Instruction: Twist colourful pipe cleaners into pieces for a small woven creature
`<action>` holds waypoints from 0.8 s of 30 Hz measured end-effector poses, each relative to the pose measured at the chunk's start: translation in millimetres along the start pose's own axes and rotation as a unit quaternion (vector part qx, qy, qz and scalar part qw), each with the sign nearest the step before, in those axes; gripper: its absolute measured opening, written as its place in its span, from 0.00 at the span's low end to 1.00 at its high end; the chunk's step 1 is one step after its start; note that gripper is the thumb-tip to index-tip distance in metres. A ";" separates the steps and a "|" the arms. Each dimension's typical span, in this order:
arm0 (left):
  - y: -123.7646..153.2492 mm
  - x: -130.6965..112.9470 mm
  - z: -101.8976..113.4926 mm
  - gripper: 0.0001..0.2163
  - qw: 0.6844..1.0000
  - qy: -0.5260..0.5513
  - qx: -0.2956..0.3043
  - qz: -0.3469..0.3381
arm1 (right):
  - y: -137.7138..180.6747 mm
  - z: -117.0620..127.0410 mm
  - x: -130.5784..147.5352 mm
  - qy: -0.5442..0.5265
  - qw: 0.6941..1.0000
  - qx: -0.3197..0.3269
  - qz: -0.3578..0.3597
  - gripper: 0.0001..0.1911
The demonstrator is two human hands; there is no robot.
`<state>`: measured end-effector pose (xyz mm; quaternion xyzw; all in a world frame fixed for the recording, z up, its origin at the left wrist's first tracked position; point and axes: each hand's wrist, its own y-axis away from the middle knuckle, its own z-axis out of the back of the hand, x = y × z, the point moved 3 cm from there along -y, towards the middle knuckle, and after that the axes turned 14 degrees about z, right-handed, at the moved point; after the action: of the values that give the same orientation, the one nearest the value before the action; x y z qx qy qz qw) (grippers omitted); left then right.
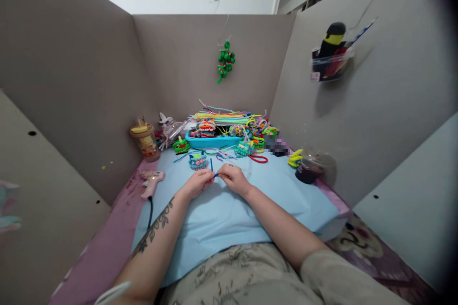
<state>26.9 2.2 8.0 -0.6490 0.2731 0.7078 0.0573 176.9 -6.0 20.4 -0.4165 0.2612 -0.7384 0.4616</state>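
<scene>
Both my hands meet over the light blue cloth [222, 219], pinching a dark blue pipe cleaner [211, 166]. One end of it stands upright between them. My left hand [199, 183] has its fingers closed on the left part. My right hand [234, 179] grips the piece from the other side, its fingertips nearly touching the left ones. How the piece is bent inside the fingers is hidden. Just beyond my left hand sits a small blue and pink fuzzy figure [198, 161]. A teal fuzzy figure [244, 148] lies farther back, near a red loop [258, 158].
A pink glue gun [153, 184] with a black cord lies at left, a lidded cup [145, 140] behind it. A blue tray [214, 142] holds bundled pipe cleaners [223, 117]. At right stands a dark container [308, 171]. Grey panels enclose the table on three sides.
</scene>
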 end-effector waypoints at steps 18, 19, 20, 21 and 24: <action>0.4 -14.2 10.6 0.16 0.953 -0.150 -0.219 -0.145 | 7.7 -13.2 -26.3 -0.095 0.970 -0.157 -0.161 0.06; 0.4 -14.5 10.0 0.16 0.953 -0.157 -0.216 -0.143 | 7.2 -13.6 -24.6 -0.097 0.971 -0.152 -0.157 0.06; 0.5 -14.8 9.4 0.15 0.953 -0.162 -0.214 -0.141 | 6.8 -13.9 -23.3 -0.100 0.972 -0.149 -0.153 0.06; 0.5 -15.2 8.9 0.15 0.953 -0.165 -0.213 -0.141 | 6.6 -14.1 -22.4 -0.101 0.972 -0.148 -0.149 0.06; 0.3 -15.4 8.6 0.15 0.951 -0.164 -0.218 -0.148 | 6.0 -13.8 -20.1 -0.088 0.975 -0.156 -0.133 0.08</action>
<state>21.5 10.1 22.8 -0.5537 0.0001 0.8303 0.0628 172.5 9.5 1.1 -0.5779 0.2740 -0.7035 0.3099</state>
